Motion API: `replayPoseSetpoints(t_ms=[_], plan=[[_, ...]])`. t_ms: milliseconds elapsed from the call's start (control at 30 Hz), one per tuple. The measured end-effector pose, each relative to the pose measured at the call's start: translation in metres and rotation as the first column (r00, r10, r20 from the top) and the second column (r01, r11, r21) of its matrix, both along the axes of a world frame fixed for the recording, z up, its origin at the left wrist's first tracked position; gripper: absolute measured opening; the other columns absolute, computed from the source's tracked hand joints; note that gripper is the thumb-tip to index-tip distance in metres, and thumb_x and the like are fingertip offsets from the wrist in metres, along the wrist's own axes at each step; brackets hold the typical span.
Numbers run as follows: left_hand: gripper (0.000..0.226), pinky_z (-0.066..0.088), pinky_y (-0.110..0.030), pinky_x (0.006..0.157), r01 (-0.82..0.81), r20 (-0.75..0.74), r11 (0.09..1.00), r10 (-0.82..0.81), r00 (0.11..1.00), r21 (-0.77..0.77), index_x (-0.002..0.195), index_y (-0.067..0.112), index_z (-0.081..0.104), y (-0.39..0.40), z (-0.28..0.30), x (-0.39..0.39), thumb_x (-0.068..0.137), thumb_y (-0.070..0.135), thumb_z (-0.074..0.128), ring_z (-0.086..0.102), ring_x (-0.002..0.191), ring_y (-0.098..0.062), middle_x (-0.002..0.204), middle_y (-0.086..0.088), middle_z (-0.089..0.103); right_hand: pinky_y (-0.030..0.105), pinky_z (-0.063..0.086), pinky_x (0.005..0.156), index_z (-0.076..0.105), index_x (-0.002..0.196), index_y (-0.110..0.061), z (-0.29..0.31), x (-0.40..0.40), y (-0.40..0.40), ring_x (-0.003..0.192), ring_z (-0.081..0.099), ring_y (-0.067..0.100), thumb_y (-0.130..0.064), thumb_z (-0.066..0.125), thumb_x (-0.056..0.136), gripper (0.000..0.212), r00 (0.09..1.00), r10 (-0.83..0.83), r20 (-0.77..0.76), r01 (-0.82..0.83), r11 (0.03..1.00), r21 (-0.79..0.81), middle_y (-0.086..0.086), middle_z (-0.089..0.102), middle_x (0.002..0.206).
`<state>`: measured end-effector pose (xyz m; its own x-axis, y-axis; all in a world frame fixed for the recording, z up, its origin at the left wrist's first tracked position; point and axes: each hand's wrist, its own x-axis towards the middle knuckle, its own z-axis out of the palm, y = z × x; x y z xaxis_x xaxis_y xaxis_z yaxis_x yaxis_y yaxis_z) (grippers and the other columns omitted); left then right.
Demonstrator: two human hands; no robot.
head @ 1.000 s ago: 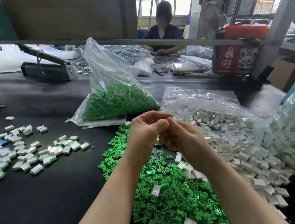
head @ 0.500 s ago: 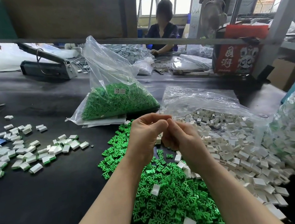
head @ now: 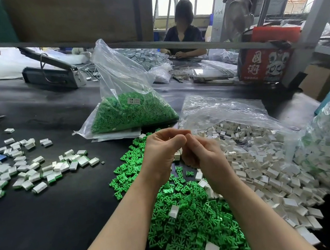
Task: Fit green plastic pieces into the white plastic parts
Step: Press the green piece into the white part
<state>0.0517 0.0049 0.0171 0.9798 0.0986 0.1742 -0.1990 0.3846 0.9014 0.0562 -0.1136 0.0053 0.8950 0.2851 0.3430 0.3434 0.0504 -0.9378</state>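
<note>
While left hand (head: pixel 162 152) meets right hand (head: pixel 201 151), white part (head: pixel 177 156) peeks below grip.

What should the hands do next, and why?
Probably keep pressing the pieces together. The left hand and right hand meet fingertip to fingertip above the loose green pieces, with a white part peeking out between them. Once it is fitted, it likely joins the finished pile on the left.

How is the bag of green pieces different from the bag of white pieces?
The bag of green pieces stands up tall with its top bunched, while the bag of white pieces lies flat and open. The green bag keeps its pieces inside; the white bag's pieces spill out onto the table. The green bag carries a small label; I see none on the white one. Both are clear plastic.
</note>
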Motion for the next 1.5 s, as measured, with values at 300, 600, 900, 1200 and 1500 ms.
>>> replayPoseSetpoints(t_ms=[300, 600, 900, 1200, 1500], plan=[[0.018, 0.052, -0.024, 0.049, 0.000, 0.001, 1.000, 0.000, 1.000, 0.019, 0.066, 0.015, 0.077, 0.0017, -0.0014, -0.0006, 0.065, 0.004, 0.063, 0.062, 0.052, -0.018, 0.063, -0.009, 0.067, 0.019, 0.033, 0.050, 0.055, 0.059, -0.022, 0.0003, -0.0010, 0.0007, 0.050, 0.041, 0.009, -0.037, 0.048, 0.095, 0.039, 1.000, -0.010, 0.000, 0.010, 1.000, -0.008, -0.009, 0.049, 0.052], [0.018, 0.054, -0.024, 0.057, -0.012, 0.011, 0.999, 0.012, 1.000, 0.038, 0.067, 0.014, 0.077, 0.0025, -0.0016, -0.0003, 0.065, 0.004, 0.063, 0.065, 0.061, -0.015, 0.066, -0.008, 0.069, 0.019, 0.034, 0.049, 0.055, 0.058, -0.022, -0.0004, -0.0017, 0.0008, 0.049, 0.042, 0.008, -0.037, 0.049, 0.095, 0.040, 1.000, -0.013, -0.016, 0.013, 1.000, -0.006, -0.008, 0.049, 0.052], [0.018, 0.054, -0.023, 0.058, -0.020, 0.003, 0.999, 0.020, 1.000, 0.028, 0.066, 0.015, 0.077, 0.0011, -0.0019, -0.0003, 0.064, 0.004, 0.063, 0.065, 0.061, -0.014, 0.064, -0.006, 0.068, 0.026, 0.032, 0.049, 0.056, 0.055, -0.026, -0.0011, -0.0025, 0.0015, 0.049, 0.039, 0.010, -0.040, 0.048, 0.094, 0.042, 0.999, -0.014, -0.033, 0.013, 1.000, -0.011, -0.010, 0.047, 0.051], [0.017, 0.054, -0.023, 0.060, -0.019, 0.015, 0.999, 0.019, 1.000, 0.032, 0.067, 0.014, 0.077, 0.0020, -0.0040, 0.0008, 0.065, 0.004, 0.064, 0.065, 0.063, -0.014, 0.064, -0.006, 0.068, 0.026, 0.029, 0.047, 0.053, 0.058, -0.021, -0.0026, -0.0016, 0.0015, 0.049, 0.037, 0.012, -0.036, 0.049, 0.098, 0.043, 0.999, -0.023, -0.036, 0.022, 1.000, -0.006, -0.007, 0.045, 0.052], [0.017, 0.054, -0.023, 0.057, -0.014, 0.021, 0.999, 0.013, 1.000, 0.039, 0.069, 0.015, 0.078, 0.0028, -0.0065, 0.0013, 0.066, 0.005, 0.064, 0.064, 0.060, -0.016, 0.065, -0.008, 0.068, 0.025, 0.030, 0.050, 0.053, 0.055, -0.023, -0.0044, -0.0012, 0.0020, 0.049, 0.037, 0.009, -0.035, 0.048, 0.098, 0.045, 0.999, -0.026, -0.026, 0.026, 1.000, -0.009, -0.009, 0.044, 0.051]])
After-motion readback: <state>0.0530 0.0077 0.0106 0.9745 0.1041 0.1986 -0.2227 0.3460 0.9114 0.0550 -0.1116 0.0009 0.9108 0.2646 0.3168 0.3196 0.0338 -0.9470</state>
